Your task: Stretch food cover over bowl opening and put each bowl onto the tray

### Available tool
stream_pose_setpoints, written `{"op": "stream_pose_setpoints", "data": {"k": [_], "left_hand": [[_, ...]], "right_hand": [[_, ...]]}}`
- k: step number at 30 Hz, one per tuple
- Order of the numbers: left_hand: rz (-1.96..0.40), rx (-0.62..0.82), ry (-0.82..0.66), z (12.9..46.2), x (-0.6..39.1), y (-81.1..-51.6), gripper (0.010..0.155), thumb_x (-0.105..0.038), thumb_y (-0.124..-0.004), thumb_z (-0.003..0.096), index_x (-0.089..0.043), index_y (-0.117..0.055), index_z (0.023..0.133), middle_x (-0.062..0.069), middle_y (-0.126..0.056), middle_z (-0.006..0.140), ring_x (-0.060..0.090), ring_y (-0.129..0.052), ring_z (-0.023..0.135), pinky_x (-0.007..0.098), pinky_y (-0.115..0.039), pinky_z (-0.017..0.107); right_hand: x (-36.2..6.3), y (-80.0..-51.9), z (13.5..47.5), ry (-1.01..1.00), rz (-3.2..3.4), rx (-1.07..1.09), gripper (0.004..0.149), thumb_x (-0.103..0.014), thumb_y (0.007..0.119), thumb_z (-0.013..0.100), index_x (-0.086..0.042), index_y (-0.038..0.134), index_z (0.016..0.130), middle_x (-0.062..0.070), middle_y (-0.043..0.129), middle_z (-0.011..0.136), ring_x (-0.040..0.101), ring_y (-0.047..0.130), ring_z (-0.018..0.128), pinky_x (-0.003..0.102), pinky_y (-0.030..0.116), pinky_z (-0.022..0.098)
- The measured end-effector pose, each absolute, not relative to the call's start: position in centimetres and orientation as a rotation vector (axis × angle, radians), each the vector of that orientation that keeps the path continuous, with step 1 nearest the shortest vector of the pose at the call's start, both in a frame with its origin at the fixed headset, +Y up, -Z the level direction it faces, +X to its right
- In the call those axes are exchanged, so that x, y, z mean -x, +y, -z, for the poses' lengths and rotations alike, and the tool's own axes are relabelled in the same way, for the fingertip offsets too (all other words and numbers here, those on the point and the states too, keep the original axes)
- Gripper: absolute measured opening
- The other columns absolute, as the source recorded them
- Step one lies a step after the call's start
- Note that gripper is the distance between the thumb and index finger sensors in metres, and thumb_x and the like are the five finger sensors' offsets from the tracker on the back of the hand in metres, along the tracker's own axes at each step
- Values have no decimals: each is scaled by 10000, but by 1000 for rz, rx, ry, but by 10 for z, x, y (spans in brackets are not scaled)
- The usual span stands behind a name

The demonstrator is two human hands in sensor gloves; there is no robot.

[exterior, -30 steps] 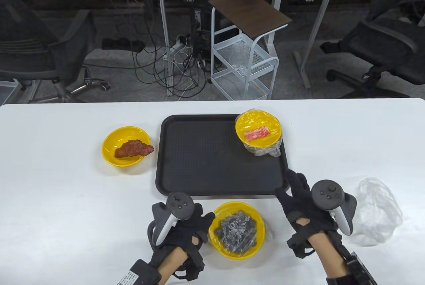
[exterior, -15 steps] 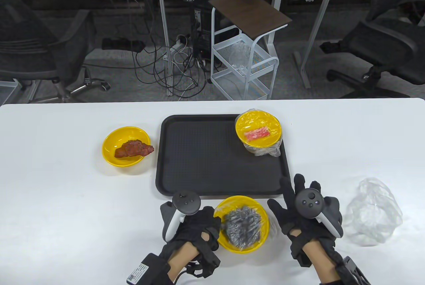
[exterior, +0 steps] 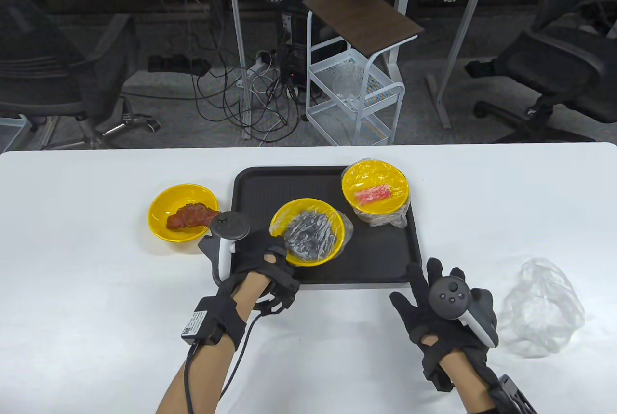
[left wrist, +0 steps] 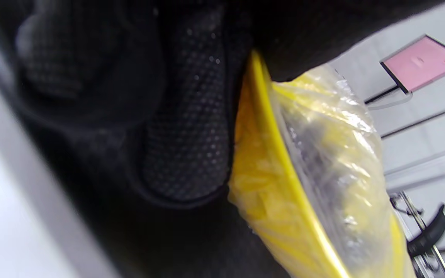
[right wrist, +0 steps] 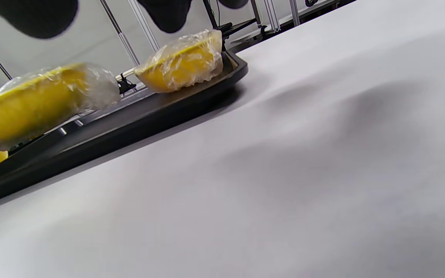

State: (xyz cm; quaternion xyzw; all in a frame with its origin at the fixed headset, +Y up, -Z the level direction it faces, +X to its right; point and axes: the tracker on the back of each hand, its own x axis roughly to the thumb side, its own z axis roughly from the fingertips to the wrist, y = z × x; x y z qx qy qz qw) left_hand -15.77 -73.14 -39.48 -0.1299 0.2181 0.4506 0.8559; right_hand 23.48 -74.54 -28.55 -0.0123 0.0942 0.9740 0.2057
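My left hand (exterior: 274, 255) grips the rim of a yellow bowl (exterior: 308, 231) of dark food under a clear plastic cover, holding it over the black tray (exterior: 270, 187). Up close, its fingers (left wrist: 185, 127) curl under the bowl's rim (left wrist: 269, 127). A second covered yellow bowl (exterior: 376, 187) with red food stands at the tray's far right corner. An uncovered yellow bowl (exterior: 183, 211) with brown food sits on the table left of the tray. My right hand (exterior: 424, 288) lies open on the table by the tray's near right corner, holding nothing.
A crumpled clear plastic cover (exterior: 542, 310) lies on the white table (exterior: 72, 264) to the right of my right hand. Beyond the table's far edge stand a white wire cart (exterior: 356, 96) and office chairs.
My left hand has carried the covered bowl of dark food from the table in front of the tray up and over the tray. The right hand let go and drew back slightly.
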Motion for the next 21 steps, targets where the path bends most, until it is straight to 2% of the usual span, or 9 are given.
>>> {"op": "stream_pose_setpoints", "data": {"k": [9, 21], "left_hand": [[-920, 202, 541, 425, 175, -739, 570, -438, -864, 502, -65, -778, 924, 56, -1151, 598, 173, -1256, 315, 266, -1076, 184], [-911, 202, 571, 436, 185, -747, 586, -465, -842, 522, -82, -744, 955, 30, -1133, 643, 145, -1260, 360, 235, -1089, 225]], "right_hand": [[-226, -750, 285, 283, -2729, -2, 861, -721, 614, 452, -307, 358, 1162, 110, 173, 1195, 583, 78, 994, 824, 272, 571], [-215, -753, 284, 300, -2736, -44, 860, -717, 607, 456, -300, 347, 1162, 120, 181, 1194, 581, 84, 993, 815, 272, 576]]}}
